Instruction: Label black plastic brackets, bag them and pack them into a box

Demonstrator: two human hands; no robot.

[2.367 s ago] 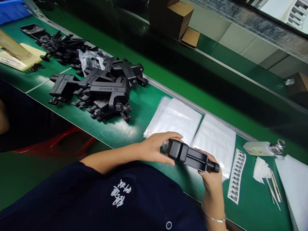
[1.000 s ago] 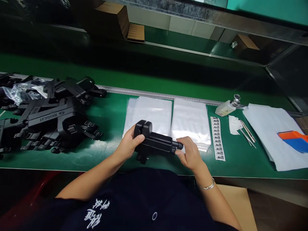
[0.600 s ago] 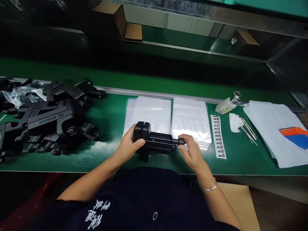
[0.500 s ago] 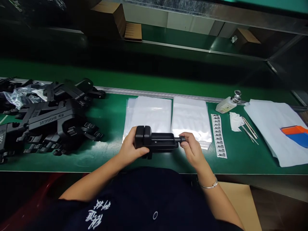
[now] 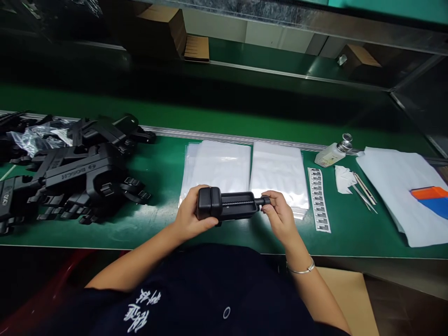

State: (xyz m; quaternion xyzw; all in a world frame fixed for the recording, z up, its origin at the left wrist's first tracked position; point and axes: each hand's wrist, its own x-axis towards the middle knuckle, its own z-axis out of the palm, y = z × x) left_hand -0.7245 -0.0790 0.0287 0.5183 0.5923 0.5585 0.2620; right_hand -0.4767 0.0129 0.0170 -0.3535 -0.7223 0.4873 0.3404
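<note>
A black clamp-like holder (image 5: pixel 238 205) with a channel, a rod along it and two thick end blocks lies level between my hands, above the bench's front part. My left hand (image 5: pixel 191 217) wraps round the block end, thumb along the near side. On the right, a small knob (image 5: pixel 266 200) ends the rod; the thumb and fingers of my right hand (image 5: pixel 280 212) pinch it. Behind the holder lie two stacks of clear plastic bags, a left stack (image 5: pixel 224 163) and a right stack (image 5: pixel 278 168). The holder's underside is hidden.
Black BOSCH-marked parts (image 5: pixel 80 175) are heaped at left, with crumpled plastic (image 5: pixel 33 140). To the right are a label strip (image 5: pixel 318 200), a pump bottle (image 5: pixel 331 155), tissue (image 5: pixel 345 178), tweezers (image 5: pixel 364 198) and white sheets (image 5: pixel 388 177) under an orange-blue piece (image 5: pixel 432 198). Cardboard (image 5: pixel 196 49) sits on the shelf.
The holder has tilted so more of its channel and rod shows. Its two end blocks look closer together, with the gap between them narrower. Both hands keep their grip.
</note>
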